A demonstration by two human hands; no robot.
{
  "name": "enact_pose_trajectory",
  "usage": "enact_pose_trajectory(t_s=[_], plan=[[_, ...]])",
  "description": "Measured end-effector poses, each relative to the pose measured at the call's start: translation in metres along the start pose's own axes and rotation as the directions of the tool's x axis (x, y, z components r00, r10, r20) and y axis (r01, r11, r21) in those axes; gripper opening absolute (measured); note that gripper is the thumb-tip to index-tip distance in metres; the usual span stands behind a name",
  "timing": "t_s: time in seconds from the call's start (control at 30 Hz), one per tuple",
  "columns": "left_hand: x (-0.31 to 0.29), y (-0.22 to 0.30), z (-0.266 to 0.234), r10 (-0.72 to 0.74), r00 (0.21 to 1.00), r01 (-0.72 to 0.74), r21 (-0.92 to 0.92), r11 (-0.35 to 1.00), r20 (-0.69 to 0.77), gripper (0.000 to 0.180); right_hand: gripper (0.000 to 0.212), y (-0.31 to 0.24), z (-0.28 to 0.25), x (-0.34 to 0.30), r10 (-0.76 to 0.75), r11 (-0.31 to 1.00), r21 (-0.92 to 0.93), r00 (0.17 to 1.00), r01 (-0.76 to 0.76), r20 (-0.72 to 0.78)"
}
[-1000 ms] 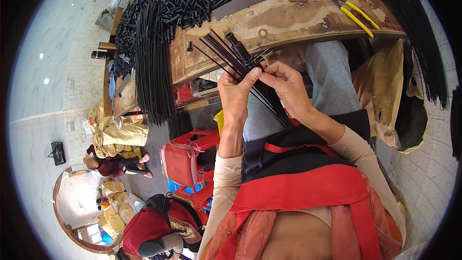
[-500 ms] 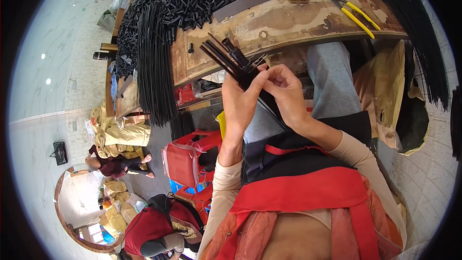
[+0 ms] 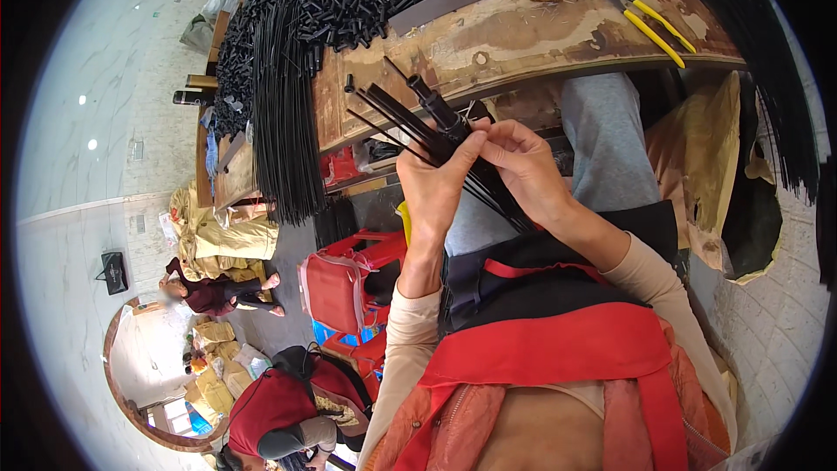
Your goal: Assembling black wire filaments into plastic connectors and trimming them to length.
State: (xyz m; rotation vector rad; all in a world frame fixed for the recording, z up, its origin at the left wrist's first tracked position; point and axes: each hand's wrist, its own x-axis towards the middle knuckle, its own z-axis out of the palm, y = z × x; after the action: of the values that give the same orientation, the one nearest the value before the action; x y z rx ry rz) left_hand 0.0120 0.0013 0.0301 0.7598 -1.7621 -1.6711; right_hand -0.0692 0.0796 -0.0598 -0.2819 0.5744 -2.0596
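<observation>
Rods point(image 3: 404, 115) and tube point(image 3: 442, 113), centre frame
Left hand point(image 3: 433, 192): gripping rods. Right hand point(image 3: 526, 166): fingertips closed beside left thumb (whether on anything, cannot tell).

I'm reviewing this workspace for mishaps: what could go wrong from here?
The thin black rods fan out past the left grip, so some might slip free if it slackens. The yellow-handled cutters lie near the front edge of the bench and could fall if bumped. The long black strands at the left hang past the bench edge, so a snag might drag some down.
</observation>
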Motion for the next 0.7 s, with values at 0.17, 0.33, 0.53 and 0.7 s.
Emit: enact_pose_trajectory(t_s=[0.17,0.33,0.53,0.7], plan=[[-0.002,0.003,-0.004,0.004,0.994,-0.007,0.030,1.000,0.106,0.015,0.012,-0.006,0.013,-0.013,-0.018,0.998,-0.053,0.997,0.014,-0.078],[0.011,0.003,-0.008,-0.061,0.950,0.079,-0.047,0.996,0.306,0.019,0.009,-0.002,0.020,-0.021,-0.187,0.968,-0.184,0.978,0.168,-0.094],[0.006,0.004,-0.015,-0.024,0.958,-0.077,0.339,0.937,0.285,0.023,0.012,0.003,0.016,-0.014,-0.099,0.976,-0.205,0.991,0.078,-0.091],[0.008,0.005,-0.021,-0.083,0.951,-0.036,0.375,0.926,0.296,0.024,0.016,-0.006,0.016,-0.008,0.157,0.982,-0.115,0.987,-0.151,0.041]])
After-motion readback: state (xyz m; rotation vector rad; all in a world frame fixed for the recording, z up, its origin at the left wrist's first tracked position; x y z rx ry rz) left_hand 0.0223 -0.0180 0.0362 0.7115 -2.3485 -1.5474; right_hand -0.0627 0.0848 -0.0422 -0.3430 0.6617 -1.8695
